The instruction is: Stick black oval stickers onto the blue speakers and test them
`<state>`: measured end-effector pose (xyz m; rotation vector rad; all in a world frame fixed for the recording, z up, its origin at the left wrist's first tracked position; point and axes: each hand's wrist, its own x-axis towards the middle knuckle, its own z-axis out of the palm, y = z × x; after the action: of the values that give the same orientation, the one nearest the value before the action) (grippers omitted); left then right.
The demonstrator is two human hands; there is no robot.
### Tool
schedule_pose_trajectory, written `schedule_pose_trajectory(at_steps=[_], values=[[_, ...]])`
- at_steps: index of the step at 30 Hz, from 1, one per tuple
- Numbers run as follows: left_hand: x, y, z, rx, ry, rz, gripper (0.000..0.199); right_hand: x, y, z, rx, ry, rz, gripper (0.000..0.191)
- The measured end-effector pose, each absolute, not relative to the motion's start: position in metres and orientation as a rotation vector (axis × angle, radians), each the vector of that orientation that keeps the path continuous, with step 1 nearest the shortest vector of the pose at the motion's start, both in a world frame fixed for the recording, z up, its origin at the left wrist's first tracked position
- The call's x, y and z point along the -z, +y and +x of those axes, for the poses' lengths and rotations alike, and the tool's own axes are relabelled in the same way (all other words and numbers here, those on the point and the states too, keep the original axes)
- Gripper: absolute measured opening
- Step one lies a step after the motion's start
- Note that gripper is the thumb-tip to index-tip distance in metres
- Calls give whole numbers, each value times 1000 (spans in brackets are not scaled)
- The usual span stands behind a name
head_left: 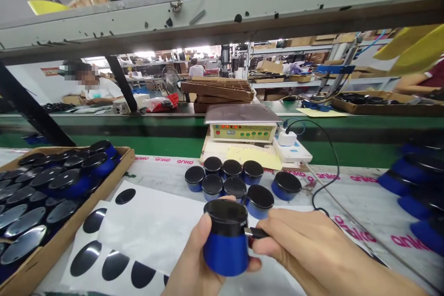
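My left hand (197,254) is wrapped round a blue cylindrical device (226,252) with a glossy black top and small white lettering on its black band. In my right hand (305,240), thumb and fingers pinch a black cable plug (257,232). Its metal tip points at the device's right side, at the black band; whether it touches or has entered a port I cannot tell. Just behind my hands stand several more of these blue devices (212,187), black tops up, one of them (286,185) a little apart on the right.
A cardboard tray (129,159) full of similar devices stands at left. White sheets (149,222) with round black stickers (115,265) lie beside it. Behind are a control box (243,133), a power strip (294,151) and a black cable (338,166). More devices (421,203) stand right. A shelf beam (222,14) crosses overhead.
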<state>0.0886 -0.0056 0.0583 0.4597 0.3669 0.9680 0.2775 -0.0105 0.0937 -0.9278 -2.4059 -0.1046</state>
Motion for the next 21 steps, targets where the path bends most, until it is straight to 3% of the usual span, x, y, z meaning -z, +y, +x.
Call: schedule_pose_trajectory(at_steps=[6, 10, 14, 16, 21], values=[[-50, -9, 96, -1114, 727, 914, 67, -98, -16, 278, 310, -2465, -1128, 49], [-46, -12, 96, -1178, 945, 1161, 82, -95, -17, 278, 114, -2456, -1150, 47], [-45, -10, 90, -1308, 1138, 1672, 79, -86, -14, 280, -390, -2315, -1184, 23], [-46, -9, 89, -1400, 1120, 2024, 74, -80, -15, 280, -539, -2223, -1132, 20], [-52, -20, 91, -1486, 996, 2304, 56, -64, -26, 278, -508, -2131, -1115, 19]])
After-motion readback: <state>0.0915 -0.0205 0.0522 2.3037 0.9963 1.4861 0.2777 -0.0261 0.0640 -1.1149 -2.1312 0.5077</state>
